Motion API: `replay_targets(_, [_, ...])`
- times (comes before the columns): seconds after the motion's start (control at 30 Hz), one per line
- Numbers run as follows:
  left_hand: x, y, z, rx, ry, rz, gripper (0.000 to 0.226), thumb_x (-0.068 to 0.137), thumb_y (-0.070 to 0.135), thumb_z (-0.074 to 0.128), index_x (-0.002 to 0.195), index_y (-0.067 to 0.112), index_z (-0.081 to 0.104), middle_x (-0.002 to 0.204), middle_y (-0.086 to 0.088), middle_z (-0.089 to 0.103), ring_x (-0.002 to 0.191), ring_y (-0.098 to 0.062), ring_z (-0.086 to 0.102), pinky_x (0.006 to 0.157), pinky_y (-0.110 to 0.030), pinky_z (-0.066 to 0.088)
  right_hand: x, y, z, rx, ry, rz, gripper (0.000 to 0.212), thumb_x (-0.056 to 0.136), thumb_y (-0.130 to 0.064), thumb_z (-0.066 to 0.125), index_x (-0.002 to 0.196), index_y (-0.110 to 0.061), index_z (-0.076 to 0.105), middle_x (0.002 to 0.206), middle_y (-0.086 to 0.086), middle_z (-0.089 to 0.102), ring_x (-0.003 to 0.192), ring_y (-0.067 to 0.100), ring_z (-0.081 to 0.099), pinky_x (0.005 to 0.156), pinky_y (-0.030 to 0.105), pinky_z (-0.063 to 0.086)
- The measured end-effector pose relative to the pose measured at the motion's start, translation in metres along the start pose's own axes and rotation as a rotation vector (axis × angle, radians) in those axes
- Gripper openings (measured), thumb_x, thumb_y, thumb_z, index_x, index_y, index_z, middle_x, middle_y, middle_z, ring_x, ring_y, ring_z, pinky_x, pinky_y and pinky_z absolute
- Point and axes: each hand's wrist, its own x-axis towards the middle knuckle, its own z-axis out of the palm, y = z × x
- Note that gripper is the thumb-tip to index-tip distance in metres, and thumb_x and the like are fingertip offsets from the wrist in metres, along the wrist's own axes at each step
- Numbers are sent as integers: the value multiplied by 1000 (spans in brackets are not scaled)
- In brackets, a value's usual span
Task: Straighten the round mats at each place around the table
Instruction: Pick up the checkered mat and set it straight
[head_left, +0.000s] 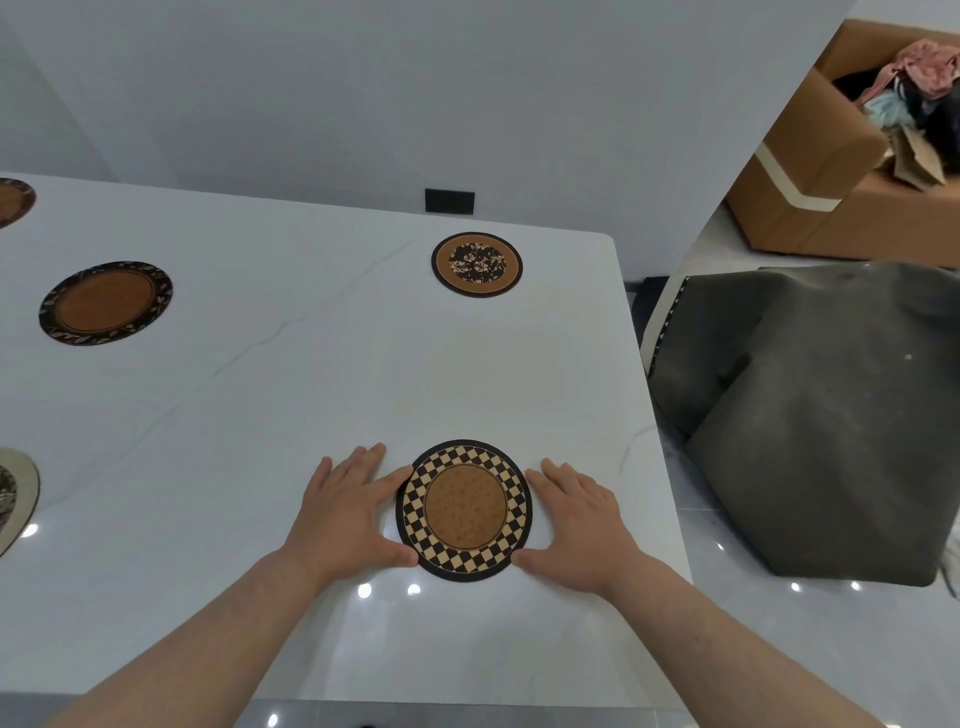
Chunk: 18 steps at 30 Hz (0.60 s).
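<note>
A round mat with a black-and-tan checkered rim and a brown centre (464, 509) lies flat near the front edge of the white table (291, 405). My left hand (347, 512) rests flat on the table at the mat's left edge, thumb and forefinger touching its rim. My right hand (575, 525) mirrors it on the right edge. Both hands cup the mat from the sides with fingers spread. A floral mat (476, 264) lies at the far right. A dark-rimmed brown mat (106, 303) lies at the left.
Two more mats are cut off by the frame: one at the far left (14, 200) and one at the near left (15, 496). A grey covered chair (810, 415) stands off the table's right edge. A brown box with clothes (852, 156) sits behind it.
</note>
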Motion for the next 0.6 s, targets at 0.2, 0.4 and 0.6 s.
replay_targets(0.2, [0,1,0,15,-14,0,111,48,88,52,146,50,16,162,3,1,147,-15,-9,115,-41,-14,0,1,-2,-11,-23,-12,107,59,-84,47,148,-39,7,160,-6,10,146,19,4,116,42,6])
replay_targets(0.4, [-1,5,2,7,-2,-12,115,46,87,53,146,48,13,162,3,1,147,-15,-8,116,-42,-13,-1,-1,-5,-6,-29,-5,106,59,-83,49,147,-42,7,161,-4,10,146,19,3,116,40,5])
replay_targets(0.6, [0,8,-3,14,-35,-33,115,46,85,54,146,48,12,161,3,0,146,-16,-8,116,-44,-13,-2,-7,-11,-5,-73,7,107,59,-81,51,148,-41,7,161,-3,9,147,20,2,116,41,5])
